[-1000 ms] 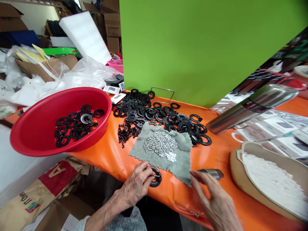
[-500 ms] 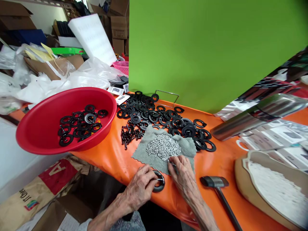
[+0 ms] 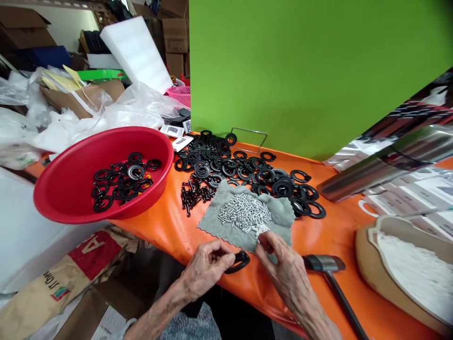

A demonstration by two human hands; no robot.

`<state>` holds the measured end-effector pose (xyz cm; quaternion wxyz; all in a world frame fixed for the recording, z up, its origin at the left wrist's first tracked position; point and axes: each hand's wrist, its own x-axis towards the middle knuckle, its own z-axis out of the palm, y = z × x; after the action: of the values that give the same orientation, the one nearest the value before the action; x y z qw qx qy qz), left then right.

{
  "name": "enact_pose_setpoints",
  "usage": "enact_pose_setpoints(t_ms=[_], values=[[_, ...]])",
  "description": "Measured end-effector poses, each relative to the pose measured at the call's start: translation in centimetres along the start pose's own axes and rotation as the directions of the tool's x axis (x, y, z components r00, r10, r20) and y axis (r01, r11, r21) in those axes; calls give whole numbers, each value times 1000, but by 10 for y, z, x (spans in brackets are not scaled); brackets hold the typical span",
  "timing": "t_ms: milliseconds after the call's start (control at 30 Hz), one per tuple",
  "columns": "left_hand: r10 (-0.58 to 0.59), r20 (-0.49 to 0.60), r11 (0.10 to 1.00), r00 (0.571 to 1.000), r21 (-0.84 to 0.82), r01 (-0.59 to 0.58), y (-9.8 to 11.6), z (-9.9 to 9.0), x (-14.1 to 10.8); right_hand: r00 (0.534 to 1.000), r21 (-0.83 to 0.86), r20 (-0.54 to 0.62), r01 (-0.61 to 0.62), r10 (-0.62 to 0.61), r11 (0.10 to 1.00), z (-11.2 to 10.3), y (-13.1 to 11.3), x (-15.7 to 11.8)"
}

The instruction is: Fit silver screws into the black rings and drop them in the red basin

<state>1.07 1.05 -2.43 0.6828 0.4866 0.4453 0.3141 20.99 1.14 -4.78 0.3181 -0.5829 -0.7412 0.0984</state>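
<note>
Between thumb and fingers, my left hand (image 3: 208,267) grips a black ring (image 3: 239,262), tilted above the table's front edge. My right hand (image 3: 279,259) is just to its right, at the near edge of a grey cloth (image 3: 212,221). Its thumb and index finger are pinched together around a small silvery pin, hardly visible. A heap of small silver pins (image 3: 244,212) lies on the cloth. Left of the cloth is a pile of dark metal pins (image 3: 193,194). Many more black rings (image 3: 230,165) are spread behind it.
A red basin (image 3: 63,189) with black rings in it stands at left. To the right are a hammer (image 3: 327,269), a beige tub (image 3: 368,255) of white material and a steel flask (image 3: 382,160). A green panel (image 3: 300,80) rises behind the orange table (image 3: 155,231).
My left hand has raised and tilted the black ring off the table. My right hand has drawn back from the heap with a pinched pin, slightly to the right.
</note>
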Motion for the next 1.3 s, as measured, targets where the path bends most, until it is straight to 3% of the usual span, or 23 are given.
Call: enact_pose_setpoints(t_ms=[133,233,367,467,800,967,1167,1300], values=[[25,2,1000,1000,13,-25,-1,1,0,1000,80,12,-13,12,997,-8,-9,-8],[104,-36,975,994,201,-95,-3,3,0,998,110,45,-40,35,993,-9,-9,-15],[317,-81,774,945,598,-209,-18,7,1,998,28,-36,-45,46,999,1,3,-15],[372,-62,651,926,729,-212,-31,10,3,996,-29,-89,-26,23,999,8,7,-12],[367,-9,613,930,755,-234,-39,8,2,993,-101,-79,81,-89,992,40,-33,-39],[320,23,539,947,818,-202,-36,8,5,985,-198,-91,124,-144,972,46,-33,-34],[154,101,477,983,864,-163,-5,7,9,990,-232,-41,120,-133,965,46,-29,-32],[206,86,446,975,878,-172,-11,10,6,994,-247,1,105,-108,963,43,-30,-32]])
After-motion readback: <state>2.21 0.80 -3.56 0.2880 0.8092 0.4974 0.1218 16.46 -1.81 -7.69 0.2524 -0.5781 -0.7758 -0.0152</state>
